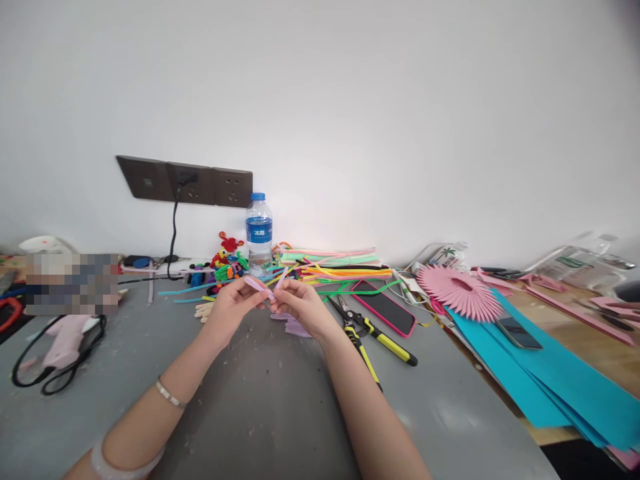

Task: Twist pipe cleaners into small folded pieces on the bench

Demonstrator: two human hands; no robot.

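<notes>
Close together above the grey table, both my hands pinch one light purple pipe cleaner [257, 285]. My left hand [235, 303] grips its bent, looped part, and my right hand [300, 305] grips it near the crossing, where one end sticks up. Below my right hand lie more purple pipe cleaner pieces [293, 325], partly hidden by it. Beige pieces [203, 311] rest beside my left hand. Right of my right hand are yellow-and-black handled pliers [357, 327], their jaws pointing toward the back.
A water bottle [259, 233] stands behind my hands, beside colourful pipe cleaner figures [230, 263] and bundled pipe cleaners [345, 272]. A pink-cased phone [385, 309] lies to the right, near a pink folded-paper fan [460, 292] and blue sheets [565, 373]. A corded pink glue gun [67, 343] lies left.
</notes>
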